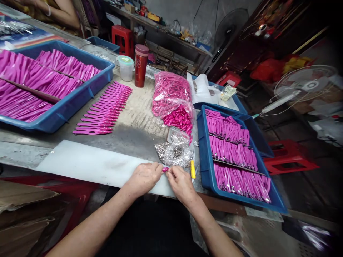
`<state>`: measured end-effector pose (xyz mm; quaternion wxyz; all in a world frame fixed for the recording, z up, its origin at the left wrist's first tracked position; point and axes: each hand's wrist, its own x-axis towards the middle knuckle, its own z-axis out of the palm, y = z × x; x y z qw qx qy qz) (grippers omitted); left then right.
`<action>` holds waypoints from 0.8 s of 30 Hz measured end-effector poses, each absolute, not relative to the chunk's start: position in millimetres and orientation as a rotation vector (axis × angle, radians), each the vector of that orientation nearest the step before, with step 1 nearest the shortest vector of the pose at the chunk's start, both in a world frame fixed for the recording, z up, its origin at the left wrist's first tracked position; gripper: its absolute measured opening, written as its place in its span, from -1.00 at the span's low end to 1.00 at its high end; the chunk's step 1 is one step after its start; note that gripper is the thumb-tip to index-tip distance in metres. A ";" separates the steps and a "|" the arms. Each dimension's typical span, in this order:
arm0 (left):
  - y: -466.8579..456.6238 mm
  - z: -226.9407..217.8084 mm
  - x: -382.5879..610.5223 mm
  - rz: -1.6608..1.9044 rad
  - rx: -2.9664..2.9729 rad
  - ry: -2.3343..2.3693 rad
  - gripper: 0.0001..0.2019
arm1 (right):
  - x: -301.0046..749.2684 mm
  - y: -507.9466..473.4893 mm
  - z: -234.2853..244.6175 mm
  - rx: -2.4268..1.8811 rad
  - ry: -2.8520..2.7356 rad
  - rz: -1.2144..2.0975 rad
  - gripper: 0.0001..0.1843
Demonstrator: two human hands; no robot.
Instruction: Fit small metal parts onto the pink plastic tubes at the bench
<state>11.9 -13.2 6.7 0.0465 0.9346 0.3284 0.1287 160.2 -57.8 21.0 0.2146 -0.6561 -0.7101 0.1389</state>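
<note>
Over the white board (88,160), my left hand (146,177) is closed round a small glossy pink plastic piece (165,169); only a short stretch of it shows. My right hand (182,182) pinches at the other end of that piece, its fingertips close to those of the left. Just beyond lies an open plastic bag of small silver metal parts (178,151). A yellow-handled tool (192,169) lies right of my right hand. Farther back, a clear bag of pink plastic parts (171,92) stands open toward me. A row of slim pink pieces (104,109) is laid out at left.
A blue crate (104,76) of long pink pieces stands at left, another blue crate (205,171) at right. A red tumbler (141,66) and a lidded plastic tub (125,68) stand at the back. Another person's arm (63,16) shows top left. A fan (308,87) is at right.
</note>
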 end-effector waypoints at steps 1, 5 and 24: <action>-13.2 6.9 11.6 0.402 2.838 1.008 -0.80 | 161.4 -58.2 22.0 -1.835 -1.952 0.403 -0.82; -12.4 7.0 9.8 0.448 2.803 1.024 -0.78 | 167.0 -60.7 26.6 -1.822 -1.889 0.460 -0.85; -19.6 25.2 3.9 0.558 2.785 0.936 -0.76 | 154.5 -59.3 31.0 -1.693 -1.679 0.776 -0.73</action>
